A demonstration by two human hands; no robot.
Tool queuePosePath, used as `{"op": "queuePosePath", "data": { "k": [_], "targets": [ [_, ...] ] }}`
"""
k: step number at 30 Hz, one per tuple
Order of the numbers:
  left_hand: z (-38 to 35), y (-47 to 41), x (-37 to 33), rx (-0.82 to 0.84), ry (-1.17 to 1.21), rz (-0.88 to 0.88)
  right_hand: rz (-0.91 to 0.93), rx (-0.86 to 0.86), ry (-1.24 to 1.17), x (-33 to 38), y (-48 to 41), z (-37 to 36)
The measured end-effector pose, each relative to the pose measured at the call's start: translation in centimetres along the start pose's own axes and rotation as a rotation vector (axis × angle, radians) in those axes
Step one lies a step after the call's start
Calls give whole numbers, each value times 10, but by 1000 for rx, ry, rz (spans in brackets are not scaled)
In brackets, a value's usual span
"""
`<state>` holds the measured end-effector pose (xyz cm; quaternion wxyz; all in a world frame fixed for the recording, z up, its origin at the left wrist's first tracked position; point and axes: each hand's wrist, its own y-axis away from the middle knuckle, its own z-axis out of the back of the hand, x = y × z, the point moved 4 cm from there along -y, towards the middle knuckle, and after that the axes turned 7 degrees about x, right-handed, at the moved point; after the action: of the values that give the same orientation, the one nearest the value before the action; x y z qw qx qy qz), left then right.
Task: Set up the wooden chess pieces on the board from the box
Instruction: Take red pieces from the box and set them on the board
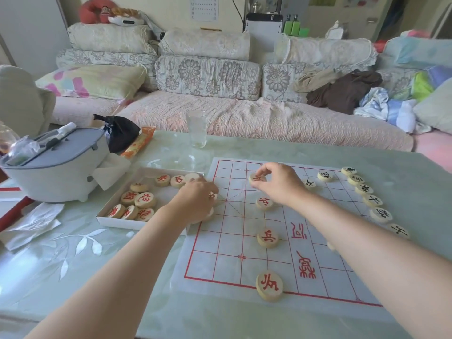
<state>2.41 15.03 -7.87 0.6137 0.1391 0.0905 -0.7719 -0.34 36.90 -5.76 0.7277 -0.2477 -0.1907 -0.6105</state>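
Three placed red pieces [267,237] are set in one column on the board [220,245], from its near edge toward its middle. Further up that column the held red piece [256,178] is pinched by the right hand [278,183]; contact with the board can't be told. At the board's left edge the left hand [195,201] is curled over more pieces, but a real grasp can't be confirmed. The box [117,220], just left of the board, is loaded with boxed red pieces [144,200]. Black pieces [364,189] are lined along the board's right edge.

Risks, as judged:
- The thin board could be dragged by a forearm and the set pieces shifted.
- The pinched piece could be released off its intersection.
- The glass [197,128] beyond the board's far edge could be knocked by a long reach.
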Motion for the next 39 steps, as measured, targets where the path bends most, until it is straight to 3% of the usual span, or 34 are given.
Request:
{"op": "queuePosePath", "data": {
  "k": [8, 13, 19, 26, 32, 39],
  "targets": [
    [-14, -15, -4, 85, -202, 16, -98, 28, 11, -57, -24, 0],
    [-14, -20, -3, 96, -160, 22, -39, 73, 77, -50, -25, -12],
    [-16, -18, -2, 77, -164, 1, -20, 12, 142, -51, -38, -14],
    [-13, -17, 0, 37, -100, -1, -18, 107, 208, -53, -41, -19],
    [-1, -12, 2, -31, 26, -4, 78, 61, 118, -20, -33, -26],
    [23, 8, 44, -94, 33, 61, 279, 134, 41, 70, -25, -66]
  ]
}}
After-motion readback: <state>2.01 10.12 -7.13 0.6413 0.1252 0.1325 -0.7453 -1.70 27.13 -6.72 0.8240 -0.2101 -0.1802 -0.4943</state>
